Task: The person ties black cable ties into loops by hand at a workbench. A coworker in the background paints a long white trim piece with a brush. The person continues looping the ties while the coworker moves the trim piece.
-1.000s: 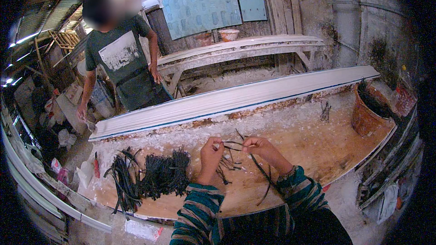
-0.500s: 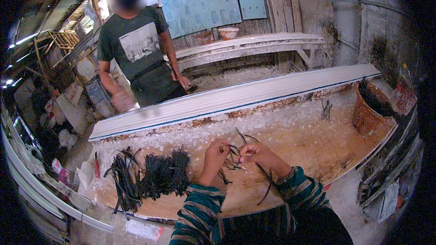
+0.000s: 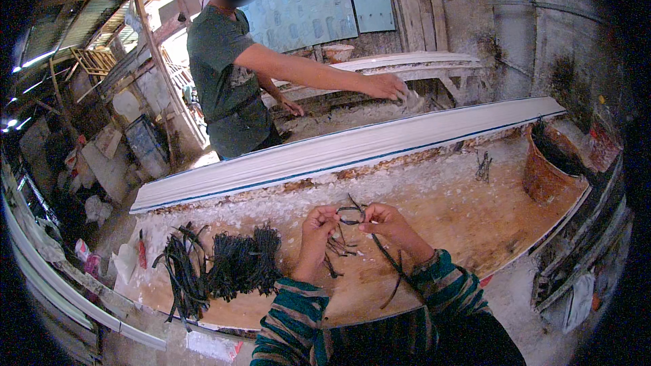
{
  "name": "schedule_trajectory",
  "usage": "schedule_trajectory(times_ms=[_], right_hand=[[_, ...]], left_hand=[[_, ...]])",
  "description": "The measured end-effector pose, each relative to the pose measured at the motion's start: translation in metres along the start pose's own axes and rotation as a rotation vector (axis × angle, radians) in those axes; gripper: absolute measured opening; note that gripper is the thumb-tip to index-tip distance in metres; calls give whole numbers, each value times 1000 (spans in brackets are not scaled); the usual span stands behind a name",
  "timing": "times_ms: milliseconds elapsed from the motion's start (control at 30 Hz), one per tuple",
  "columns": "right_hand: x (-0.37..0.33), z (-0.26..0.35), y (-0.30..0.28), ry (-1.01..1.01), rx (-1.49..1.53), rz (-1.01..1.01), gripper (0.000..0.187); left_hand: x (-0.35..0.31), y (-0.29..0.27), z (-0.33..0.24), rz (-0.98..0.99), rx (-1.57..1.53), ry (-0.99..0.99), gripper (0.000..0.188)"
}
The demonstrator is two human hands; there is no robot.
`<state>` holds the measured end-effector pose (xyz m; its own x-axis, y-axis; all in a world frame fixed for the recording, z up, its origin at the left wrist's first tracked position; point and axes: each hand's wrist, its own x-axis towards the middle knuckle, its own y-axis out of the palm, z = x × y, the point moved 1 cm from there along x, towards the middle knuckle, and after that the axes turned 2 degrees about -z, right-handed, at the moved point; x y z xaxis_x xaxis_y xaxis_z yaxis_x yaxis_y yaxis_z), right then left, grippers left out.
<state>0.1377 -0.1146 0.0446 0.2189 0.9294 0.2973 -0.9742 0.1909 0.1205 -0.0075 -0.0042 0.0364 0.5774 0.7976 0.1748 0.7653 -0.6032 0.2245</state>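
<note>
Left to right, the bench (image 3: 485, 230) bears loose flat black strips (image 3: 182, 272) and two dark bundles (image 3: 229, 264), apparently finished — then left hand (image 3: 317, 232) and right hand (image 3: 392, 225), each grip pinching one black loop (image 3: 349, 222) between them, seemingly half-made; lastly, one long strip (image 3: 388, 255), apparently unworked.

Sleeves (image 3: 291, 312) teal with tan-grey stripes. Looped strip (image 3: 386, 256) black; bundles (image 3: 234, 268) black too. Worktop (image 3: 447, 230) brown, mottled with white crust and flecks. Long moulding (image 3: 346, 152) white, blue line along near edge. Bucket (image 3: 542, 180) rusty orange-brown. Wall panel (image 3: 308, 10) pale blue with darker patches. Co-worker's shirt (image 3: 218, 47) dark green-grey.
</note>
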Motion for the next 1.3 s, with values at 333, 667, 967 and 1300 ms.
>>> schedule_trajectory(times_ms=[333,667,967,1300], right_hand=[[12,-30,-18,-157,-28,-328,8],[11,-26,-16,-126,-141,-507,8],[4,-22,-9,-128,-382,-166,7],[-4,-23,21,-283,-398,388,17]], left_hand=[[-9,6,-5,434,-324,-144,25],[-12,3,-4,452,-307,-209,24],[8,-17,0,-187,211,142,14],[12,-19,7,-232,310,189,4]])
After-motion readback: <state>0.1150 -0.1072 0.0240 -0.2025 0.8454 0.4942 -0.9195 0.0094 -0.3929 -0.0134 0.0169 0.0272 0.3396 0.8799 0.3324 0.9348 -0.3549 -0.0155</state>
